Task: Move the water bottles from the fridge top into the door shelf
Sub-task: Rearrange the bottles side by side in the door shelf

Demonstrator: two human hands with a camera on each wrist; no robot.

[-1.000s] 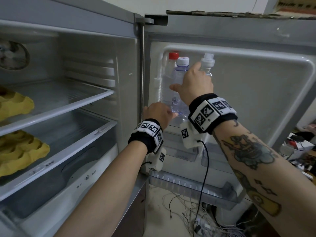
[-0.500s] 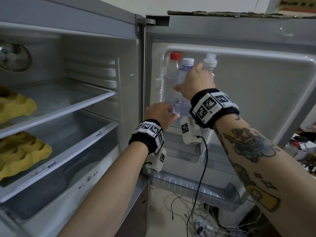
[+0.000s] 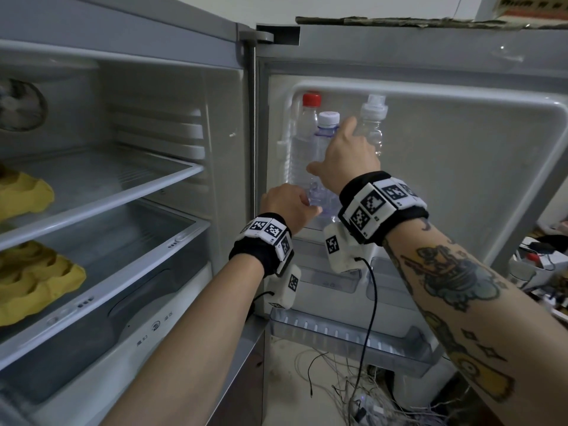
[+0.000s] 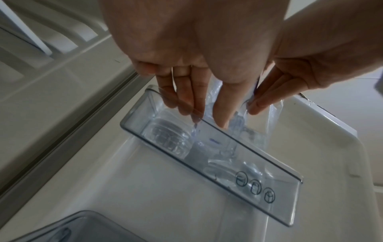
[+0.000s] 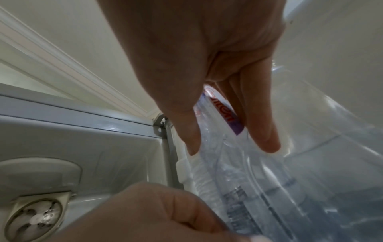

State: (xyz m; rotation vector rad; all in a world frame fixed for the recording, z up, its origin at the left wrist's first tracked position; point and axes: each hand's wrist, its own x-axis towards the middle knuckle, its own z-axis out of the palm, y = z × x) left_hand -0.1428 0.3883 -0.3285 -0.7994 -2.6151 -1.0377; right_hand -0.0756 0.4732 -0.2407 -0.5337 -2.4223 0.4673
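**While both hands steady the middle bottle, seating in the door shelf is nearly done**

With three bottles standing at the centre of the head view, we judge that the placing step is in hand. The white-capped bottle (image 3: 326,139) stands between the red-capped bottle (image 3: 302,130) to its left and a clear-capped bottle (image 3: 372,127) to its right, all upright against the inner door panel (image 3: 461,167).

We find the right hand (image 3: 344,155) curled round the upper body of the white-capped bottle, thumb on one side and fingers (image 5: 263,131) on the other, near its purple label. The left hand (image 3: 289,204) sits lower in the frame. In the left wrist view its fingers (image 4: 222,106) lie nearly straight, laid against the bottle's lower part, just above the clear door shelf (image 4: 238,155). We cannot tell whether they press or merely guide.

The bottle bases show through the shelf's clear wall at the middle of the left wrist view. Whether the held bottle's base fully rests on the shelf floor we cannot confirm.

In our judgement the next move calls for the bottle to be checked as settled and upright, then released with care so that neither neighbour is knocked. The fridge top is not visible enough to say whether any bottles remain there.

At the left of the head view, yellow trays (image 3: 27,192) lie on the fridge's inner shelves.
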